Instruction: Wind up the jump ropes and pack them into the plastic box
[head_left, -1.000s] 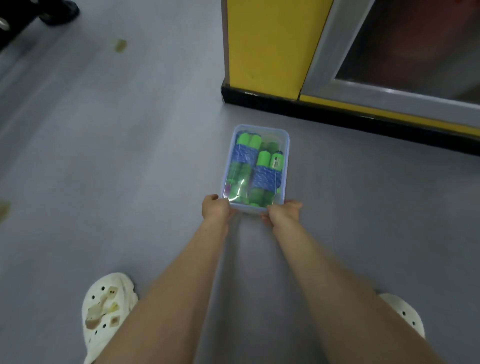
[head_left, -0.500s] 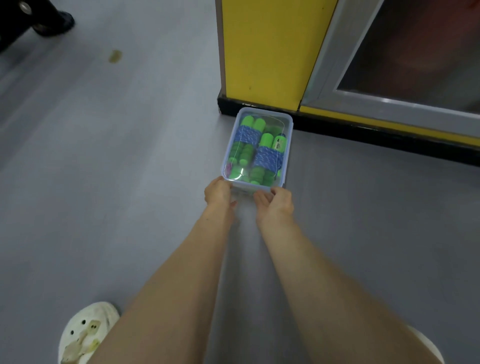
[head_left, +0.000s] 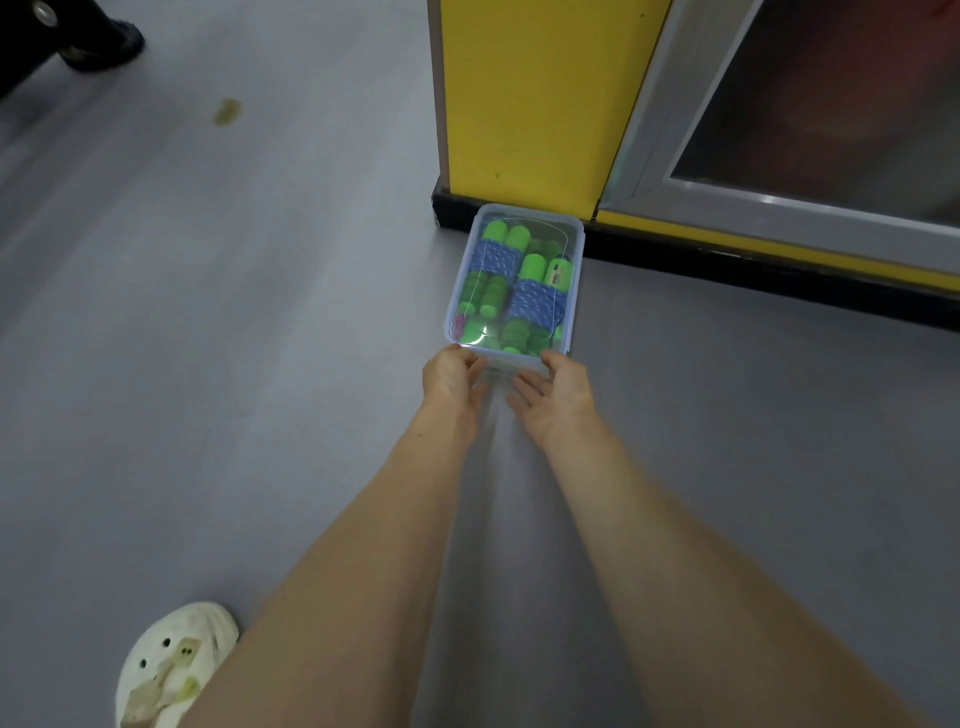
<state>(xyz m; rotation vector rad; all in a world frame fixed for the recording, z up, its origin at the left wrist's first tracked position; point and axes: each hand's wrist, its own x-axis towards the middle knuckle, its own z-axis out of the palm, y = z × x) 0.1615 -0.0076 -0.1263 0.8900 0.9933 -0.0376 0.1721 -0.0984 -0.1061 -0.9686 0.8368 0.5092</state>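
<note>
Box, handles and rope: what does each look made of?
Box: clear, faintly bluish hard plastic, it seems; the contents show through it and the lid catches a glossy glare.
Handles: bright green with a matte look, possibly foam or soft plastic; too blurred to settle.
Rope: blue cord flecked with white, which looks like braided fibre rather than smooth vinyl.

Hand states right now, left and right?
Left hand: touching the box corner, grip cannot be told.
Right hand: open, holding nothing.
</note>
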